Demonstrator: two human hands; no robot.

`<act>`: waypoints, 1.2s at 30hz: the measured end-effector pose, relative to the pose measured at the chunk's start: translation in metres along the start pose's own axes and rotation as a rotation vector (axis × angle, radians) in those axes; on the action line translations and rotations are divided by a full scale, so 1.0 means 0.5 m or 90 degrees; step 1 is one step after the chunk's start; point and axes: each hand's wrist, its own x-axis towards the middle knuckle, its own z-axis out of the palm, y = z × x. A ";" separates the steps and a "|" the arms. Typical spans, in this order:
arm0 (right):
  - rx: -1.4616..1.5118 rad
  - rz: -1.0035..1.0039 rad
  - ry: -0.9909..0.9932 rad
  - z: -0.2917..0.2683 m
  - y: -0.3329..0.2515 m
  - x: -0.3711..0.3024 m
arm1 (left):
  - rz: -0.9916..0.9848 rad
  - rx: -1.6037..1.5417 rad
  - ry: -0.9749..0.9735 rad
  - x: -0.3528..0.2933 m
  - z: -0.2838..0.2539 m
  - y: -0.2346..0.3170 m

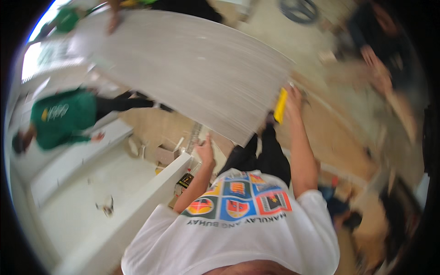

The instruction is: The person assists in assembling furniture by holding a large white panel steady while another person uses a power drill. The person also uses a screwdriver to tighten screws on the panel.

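Note:
A large grey wood-grain panel [183, 68] stretches out in front of me, its near corner pointing toward my legs. My right hand [294, 98] is at the panel's right end, fingers closed around a flat yellow object [280, 106] whose kind I cannot make out. Whether that hand also grips the panel edge is unclear. My left hand [206, 150] is raised beside the panel's near-left edge, fingers partly extended and holding nothing that I can see. At the panel's far-left end, another person's hand [113, 23] rests on it.
A person in a green shirt [64, 114] stands at the left, behind a low white partition [133, 208]. Another person in dark clothes [380, 50] is at the right, blurred. Brown boards [334, 123] lie on the floor; a small black-and-yellow box [184, 181] is near my left forearm.

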 end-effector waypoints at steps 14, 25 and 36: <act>-0.027 -0.047 -0.058 0.050 -0.188 -0.112 | -0.176 -0.473 -0.062 -0.118 0.153 0.112; -0.164 -0.152 -0.031 0.086 -0.157 -0.061 | -0.109 -0.403 -0.017 -0.098 0.147 0.243; -0.127 -0.023 -0.256 0.169 -0.215 -0.012 | -0.029 -0.308 -0.166 0.047 0.097 0.192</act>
